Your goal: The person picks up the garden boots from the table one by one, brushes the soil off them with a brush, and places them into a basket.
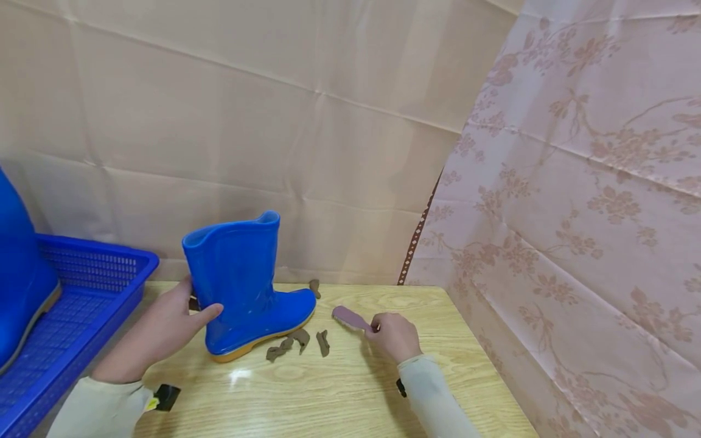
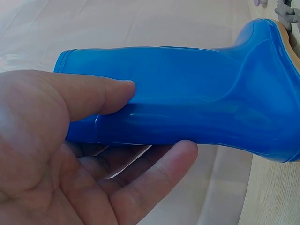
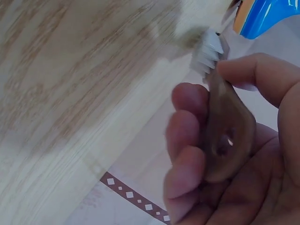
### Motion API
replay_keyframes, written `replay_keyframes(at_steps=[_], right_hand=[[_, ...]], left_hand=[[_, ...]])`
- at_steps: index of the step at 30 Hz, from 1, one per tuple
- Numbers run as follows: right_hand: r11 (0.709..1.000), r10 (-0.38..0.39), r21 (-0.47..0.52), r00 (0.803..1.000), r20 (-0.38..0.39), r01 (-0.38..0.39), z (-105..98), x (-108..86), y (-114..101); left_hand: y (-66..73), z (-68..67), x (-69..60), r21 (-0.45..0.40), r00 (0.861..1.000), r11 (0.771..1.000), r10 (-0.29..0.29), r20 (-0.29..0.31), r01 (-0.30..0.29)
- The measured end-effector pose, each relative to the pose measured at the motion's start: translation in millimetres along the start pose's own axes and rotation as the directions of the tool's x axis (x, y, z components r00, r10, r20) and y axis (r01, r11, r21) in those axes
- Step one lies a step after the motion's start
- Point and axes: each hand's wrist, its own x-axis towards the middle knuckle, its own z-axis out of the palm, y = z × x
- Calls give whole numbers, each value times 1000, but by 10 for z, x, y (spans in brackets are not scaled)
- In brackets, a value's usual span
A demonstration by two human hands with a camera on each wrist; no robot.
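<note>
A blue rain boot (image 1: 235,286) with a yellowish sole stands near the table's back edge, toe to the right. My left hand (image 1: 170,319) grips its shaft from behind, thumb on the near side, as the left wrist view of the boot (image 2: 173,89) also shows. To the right, my right hand (image 1: 395,336) holds a small purplish brush (image 1: 350,317) by its handle, off the boot. White bristles (image 3: 206,54) show in the right wrist view, with fingers curled round the handle. Brown mud-like lumps (image 1: 280,349) lie beside the sole, and another (image 1: 323,343) lies near the toe.
At the left stands a blue plastic basket (image 1: 104,286) holding a second blue boot (image 1: 22,274). A beige cloth (image 1: 328,152) hangs behind the wooden table (image 1: 306,401), and a pink floral cloth (image 1: 580,213) hangs along its right side.
</note>
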Motion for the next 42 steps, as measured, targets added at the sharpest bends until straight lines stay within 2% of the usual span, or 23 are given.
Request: replay_keyframes(at_steps=[8,14,20,23,25,26,28,31,35,42], right_hand=[[998,62,-3,994,93,-62,17,-55,-119],[995,98,-10,978,185,-98,45,-79,-204],[995,97,9,973,210,-101,24,-8,-189],[994,66,78,991,117,-76,-56,59,-209],[990,34,135,999,-10,-33,-134,109,-282],[986,13,169,997,-78,0,-180,132,-339],[970,-33,228,980,-199,79,-261,180,-474],[944,-105,267,944,-314,193,-349,233,-680],[921,-180,267,919,-351,283,-393,252,-853],[909,-257,233,905,-339,346,-376,202,-873]], left_hand=[[11,-9,-12,4,1000,1000,4,2,-4],[3,-8,-15,-2,1000,1000,2,5,-2],[5,-7,-7,-16,1000,1000,-9,13,9],[10,-8,-4,-20,1000,1000,-16,18,17],[15,-9,-3,-19,1000,1000,-20,17,20],[14,-11,-2,-20,1000,1000,-23,15,23],[12,-13,6,-21,999,999,-33,10,33],[-9,-13,15,-35,999,998,-46,8,47],[-48,1,21,-56,998,996,-63,15,64],[-95,80,44,-67,995,995,-73,68,77]])
